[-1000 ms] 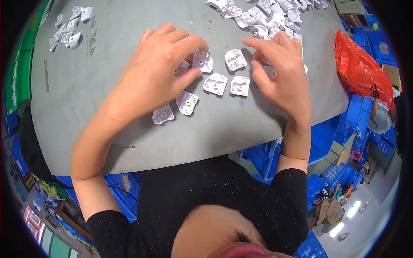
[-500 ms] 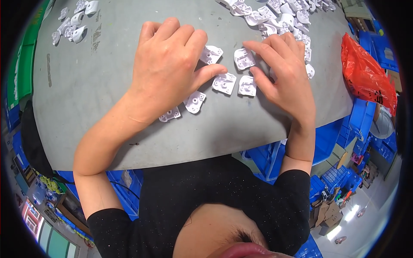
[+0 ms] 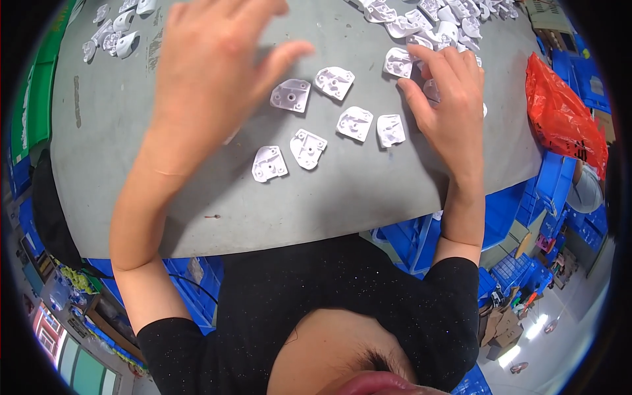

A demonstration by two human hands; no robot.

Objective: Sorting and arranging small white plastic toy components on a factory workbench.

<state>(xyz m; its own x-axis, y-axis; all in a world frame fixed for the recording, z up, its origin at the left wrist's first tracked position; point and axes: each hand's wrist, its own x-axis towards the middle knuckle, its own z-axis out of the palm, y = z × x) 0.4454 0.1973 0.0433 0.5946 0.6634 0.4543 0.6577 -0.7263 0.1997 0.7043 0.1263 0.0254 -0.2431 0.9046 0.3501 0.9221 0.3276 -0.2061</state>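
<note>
My left hand point(image 3: 214, 59) is raised over the left part of the grey table, slightly blurred, thumb stretched away from the fingers and nothing seen in it. Between thumb and index finger, my right hand point(image 3: 451, 92) has a small white plastic part point(image 3: 397, 63) at its edge. Several similar white parts, ribbed and with screw holes, lie apart in the middle: one is near my left thumb point(image 3: 290, 96), others include a far part point(image 3: 334, 82), a middle part point(image 3: 355, 124) and a near part point(image 3: 269, 164). Another white piece shows partly behind my right fingers.
A heap of white plastic parts point(image 3: 447, 31) lies at the far right of the table point(image 3: 224, 230), with a smaller group point(image 3: 112, 36) at the far left. A red plastic bag point(image 3: 563, 115) hangs at the right edge. Blue bins point(image 3: 500, 214) stand below the table.
My left hand has lifted away from the parts, up and to the left, uncovering several. My right hand has moved slightly farther away, and the white part at its fingertips has shifted with it.
</note>
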